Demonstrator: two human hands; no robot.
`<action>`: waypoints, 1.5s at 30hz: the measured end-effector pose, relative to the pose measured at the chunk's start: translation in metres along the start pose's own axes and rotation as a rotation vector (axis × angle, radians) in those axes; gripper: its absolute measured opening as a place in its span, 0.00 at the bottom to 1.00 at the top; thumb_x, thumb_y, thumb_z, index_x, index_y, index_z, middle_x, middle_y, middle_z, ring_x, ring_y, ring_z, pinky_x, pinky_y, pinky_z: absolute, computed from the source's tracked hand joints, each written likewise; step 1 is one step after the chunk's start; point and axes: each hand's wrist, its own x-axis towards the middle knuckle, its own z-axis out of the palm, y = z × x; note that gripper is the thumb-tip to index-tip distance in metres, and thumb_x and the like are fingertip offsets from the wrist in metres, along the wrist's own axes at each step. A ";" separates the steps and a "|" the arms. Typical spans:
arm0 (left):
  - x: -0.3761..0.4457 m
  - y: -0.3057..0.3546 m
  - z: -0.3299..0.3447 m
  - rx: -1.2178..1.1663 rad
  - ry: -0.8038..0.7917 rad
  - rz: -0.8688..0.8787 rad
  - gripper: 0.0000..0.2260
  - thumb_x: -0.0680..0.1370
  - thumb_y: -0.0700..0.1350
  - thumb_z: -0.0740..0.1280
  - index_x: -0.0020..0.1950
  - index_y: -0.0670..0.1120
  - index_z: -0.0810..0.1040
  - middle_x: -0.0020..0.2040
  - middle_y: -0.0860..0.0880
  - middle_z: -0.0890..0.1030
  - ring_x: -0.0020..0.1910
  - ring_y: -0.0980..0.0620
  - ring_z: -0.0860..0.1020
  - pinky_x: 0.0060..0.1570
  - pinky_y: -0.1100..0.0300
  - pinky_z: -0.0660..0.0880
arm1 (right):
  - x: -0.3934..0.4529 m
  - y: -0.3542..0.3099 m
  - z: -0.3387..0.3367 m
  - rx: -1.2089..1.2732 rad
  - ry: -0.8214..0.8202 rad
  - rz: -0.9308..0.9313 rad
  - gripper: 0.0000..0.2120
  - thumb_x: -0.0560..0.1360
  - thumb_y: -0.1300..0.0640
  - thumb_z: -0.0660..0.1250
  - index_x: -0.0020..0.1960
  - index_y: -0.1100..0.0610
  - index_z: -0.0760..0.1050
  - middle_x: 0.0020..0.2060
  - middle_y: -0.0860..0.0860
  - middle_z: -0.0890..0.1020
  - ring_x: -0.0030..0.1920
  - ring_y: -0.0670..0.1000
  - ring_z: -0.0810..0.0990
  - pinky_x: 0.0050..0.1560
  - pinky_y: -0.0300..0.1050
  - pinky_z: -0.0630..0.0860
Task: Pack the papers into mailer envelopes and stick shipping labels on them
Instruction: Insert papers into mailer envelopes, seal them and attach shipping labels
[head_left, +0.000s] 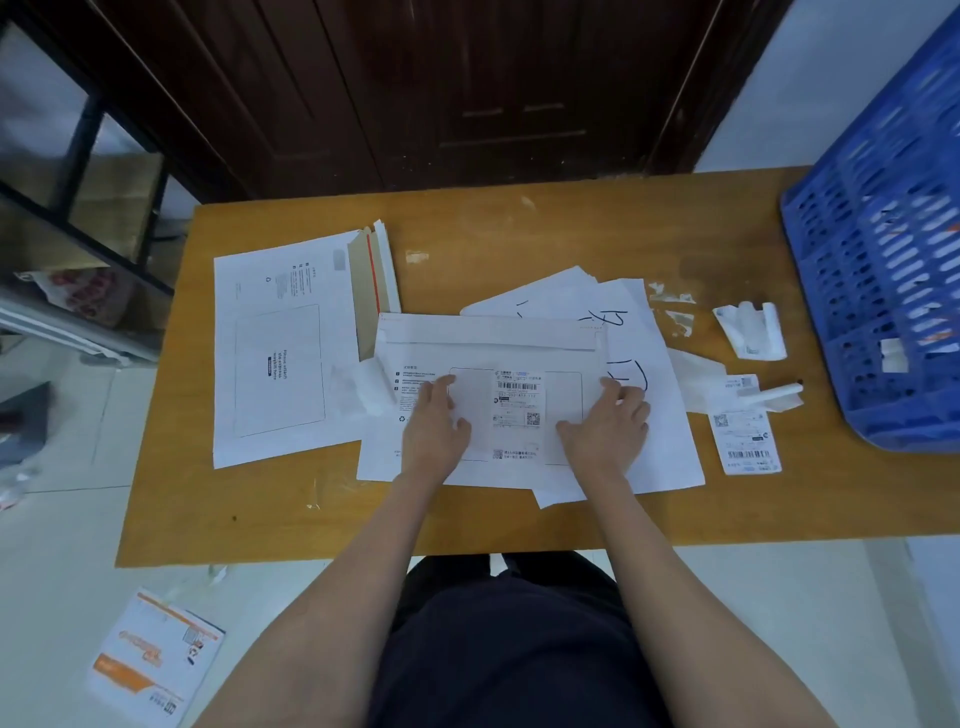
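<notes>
A white mailer envelope lies flat at the middle of the wooden table. A shipping label with barcode and QR code sits in its printed frame. My left hand rests flat on the envelope just left of the label, fingers straight. My right hand presses flat just right of the label. Loose papers with black handwriting lie under the envelope and stick out to the right. A stack of unused mailers lies to the left.
A blue plastic crate stands at the table's right edge. Another shipping label, peeled backing scraps and a white pen lie right of the papers. An orange-and-white mailer lies on the floor at lower left.
</notes>
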 end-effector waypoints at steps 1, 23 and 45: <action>-0.003 -0.004 -0.002 0.048 0.139 -0.021 0.24 0.74 0.38 0.65 0.70 0.47 0.68 0.58 0.47 0.70 0.54 0.48 0.73 0.48 0.54 0.76 | 0.001 0.002 -0.002 -0.015 0.027 0.042 0.39 0.65 0.52 0.75 0.70 0.56 0.60 0.65 0.56 0.63 0.64 0.57 0.64 0.62 0.48 0.66; -0.018 0.095 0.038 0.233 -0.017 0.194 0.30 0.74 0.61 0.64 0.70 0.47 0.65 0.66 0.48 0.64 0.65 0.47 0.65 0.62 0.54 0.65 | 0.039 0.018 -0.022 0.959 -0.411 0.377 0.04 0.66 0.60 0.66 0.38 0.59 0.71 0.39 0.56 0.75 0.40 0.54 0.71 0.41 0.49 0.66; -0.075 0.282 -0.102 0.369 0.043 0.379 0.16 0.75 0.36 0.58 0.61 0.44 0.59 0.45 0.46 0.77 0.40 0.43 0.73 0.35 0.54 0.66 | 0.010 0.025 -0.057 1.086 -0.773 0.337 0.31 0.71 0.31 0.63 0.59 0.56 0.72 0.42 0.54 0.76 0.38 0.50 0.75 0.42 0.43 0.71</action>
